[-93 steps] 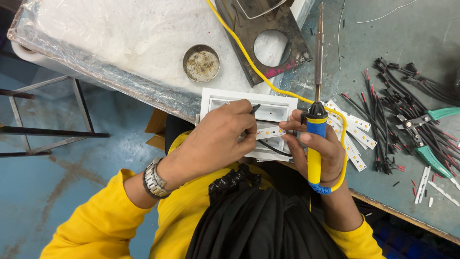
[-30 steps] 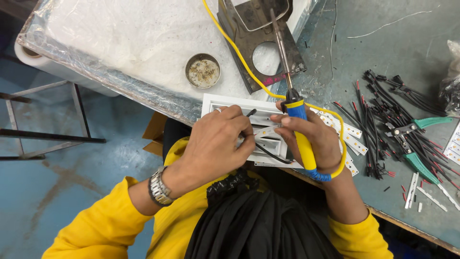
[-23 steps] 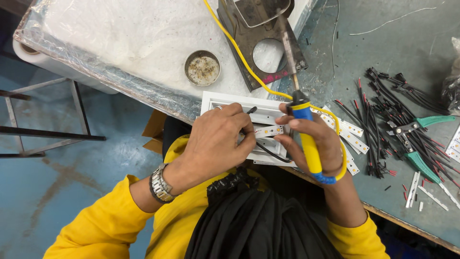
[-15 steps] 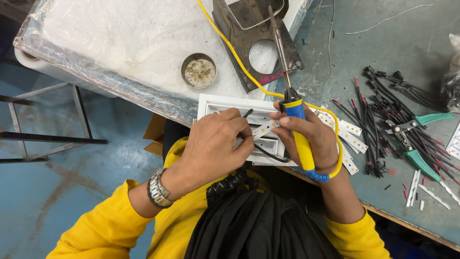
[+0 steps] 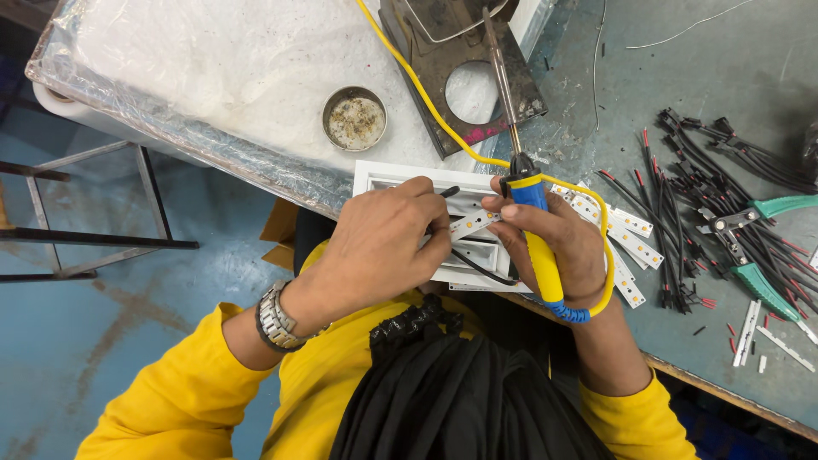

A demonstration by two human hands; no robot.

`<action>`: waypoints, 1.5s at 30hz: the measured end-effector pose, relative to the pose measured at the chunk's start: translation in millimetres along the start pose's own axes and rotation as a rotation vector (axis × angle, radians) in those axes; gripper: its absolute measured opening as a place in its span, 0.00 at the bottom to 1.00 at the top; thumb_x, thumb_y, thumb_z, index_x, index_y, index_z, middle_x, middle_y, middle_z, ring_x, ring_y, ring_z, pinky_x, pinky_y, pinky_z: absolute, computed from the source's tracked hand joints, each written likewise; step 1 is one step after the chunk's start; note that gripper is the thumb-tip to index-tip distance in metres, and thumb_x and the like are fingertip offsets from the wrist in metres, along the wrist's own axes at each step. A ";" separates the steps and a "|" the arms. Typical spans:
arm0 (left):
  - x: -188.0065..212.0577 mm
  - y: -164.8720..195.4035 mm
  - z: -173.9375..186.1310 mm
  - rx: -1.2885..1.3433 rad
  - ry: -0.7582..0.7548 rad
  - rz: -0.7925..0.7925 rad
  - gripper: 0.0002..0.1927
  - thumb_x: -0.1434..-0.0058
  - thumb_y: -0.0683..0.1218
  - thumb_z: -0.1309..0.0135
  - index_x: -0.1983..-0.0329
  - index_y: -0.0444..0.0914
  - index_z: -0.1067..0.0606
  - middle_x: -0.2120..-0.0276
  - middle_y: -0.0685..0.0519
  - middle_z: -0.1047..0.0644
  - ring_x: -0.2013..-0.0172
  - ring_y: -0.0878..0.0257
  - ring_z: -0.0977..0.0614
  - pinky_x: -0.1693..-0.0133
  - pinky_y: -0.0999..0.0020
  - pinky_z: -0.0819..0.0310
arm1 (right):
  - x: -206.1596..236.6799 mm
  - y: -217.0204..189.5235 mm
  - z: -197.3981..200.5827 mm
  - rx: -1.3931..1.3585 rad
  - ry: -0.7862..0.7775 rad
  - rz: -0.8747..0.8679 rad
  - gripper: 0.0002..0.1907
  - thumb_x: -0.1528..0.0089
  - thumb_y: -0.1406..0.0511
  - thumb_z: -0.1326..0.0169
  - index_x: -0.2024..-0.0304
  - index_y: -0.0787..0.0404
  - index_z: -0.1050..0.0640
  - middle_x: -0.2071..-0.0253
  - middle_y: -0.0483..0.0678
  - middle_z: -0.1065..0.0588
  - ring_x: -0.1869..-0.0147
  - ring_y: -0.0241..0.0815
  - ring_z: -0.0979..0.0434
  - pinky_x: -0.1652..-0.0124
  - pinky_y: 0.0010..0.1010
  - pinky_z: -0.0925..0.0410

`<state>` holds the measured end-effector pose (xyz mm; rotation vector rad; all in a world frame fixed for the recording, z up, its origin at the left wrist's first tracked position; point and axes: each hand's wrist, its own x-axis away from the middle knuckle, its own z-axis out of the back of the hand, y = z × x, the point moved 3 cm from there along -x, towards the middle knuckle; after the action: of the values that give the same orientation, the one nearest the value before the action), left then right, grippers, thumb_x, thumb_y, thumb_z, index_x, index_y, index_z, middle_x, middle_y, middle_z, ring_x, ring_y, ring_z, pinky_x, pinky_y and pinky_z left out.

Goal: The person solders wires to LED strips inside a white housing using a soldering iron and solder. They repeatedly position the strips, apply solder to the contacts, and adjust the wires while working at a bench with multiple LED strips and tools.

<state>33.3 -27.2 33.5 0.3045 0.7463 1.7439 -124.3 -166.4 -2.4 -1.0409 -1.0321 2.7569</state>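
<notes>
Both hands over white tray (image 5: 383,177) at desk (image 5: 733,94) edge. Left hand (image 5: 383,247) pinches small white strip (image 5: 474,224) and black wire (image 5: 477,266), fingers closed on them. Right hand (image 5: 554,247) grips blue-and-yellow soldering iron (image 5: 528,213), as before. Iron tip, half second ago angled over dark metal stand (image 5: 464,72), now swung nearer upright, still raised away from strip; joint not being touched. Round tin (image 5: 354,118) beside stand.
</notes>
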 end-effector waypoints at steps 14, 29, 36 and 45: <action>-5.5 -2.8 -1.1 0.008 -0.056 0.119 0.06 0.48 0.47 0.44 0.76 0.39 0.23 0.72 0.50 0.23 0.70 0.49 0.19 0.67 0.53 0.27 | 0.5 -3.2 -1.2 0.033 -0.006 -0.004 0.26 0.37 0.74 0.36 0.44 0.54 0.34 0.48 0.56 0.20 0.42 0.51 0.16 0.48 0.34 0.24; -9.4 -4.0 0.2 0.016 -0.078 0.138 0.07 0.49 0.47 0.43 0.78 0.39 0.22 0.71 0.48 0.21 0.69 0.47 0.19 0.67 0.52 0.27 | 53.9 8.8 45.7 -0.781 0.554 -0.196 0.18 0.24 0.58 0.48 0.34 0.53 0.33 0.47 0.59 0.22 0.52 0.50 0.15 0.59 0.48 0.20; -7.5 -5.2 1.8 0.015 -0.079 0.133 0.07 0.49 0.47 0.42 0.78 0.39 0.22 0.71 0.48 0.22 0.69 0.48 0.19 0.67 0.52 0.28 | 92.1 11.6 79.1 -0.739 0.740 -0.170 0.17 0.26 0.56 0.50 0.43 0.61 0.31 0.58 0.61 0.23 0.66 0.46 0.22 0.69 0.35 0.28; -4.2 -5.5 5.0 0.020 -0.066 0.139 0.07 0.47 0.47 0.43 0.76 0.39 0.22 0.71 0.50 0.21 0.70 0.48 0.19 0.69 0.53 0.28 | 91.2 -11.2 82.3 -0.494 0.689 -0.189 0.13 0.36 0.64 0.48 0.61 0.70 0.29 0.69 0.62 0.28 0.76 0.43 0.30 0.76 0.30 0.34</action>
<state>41.5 -28.7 34.6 0.4344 0.7095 1.8484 -246.5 -183.5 -2.9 -1.6624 -1.5733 1.7817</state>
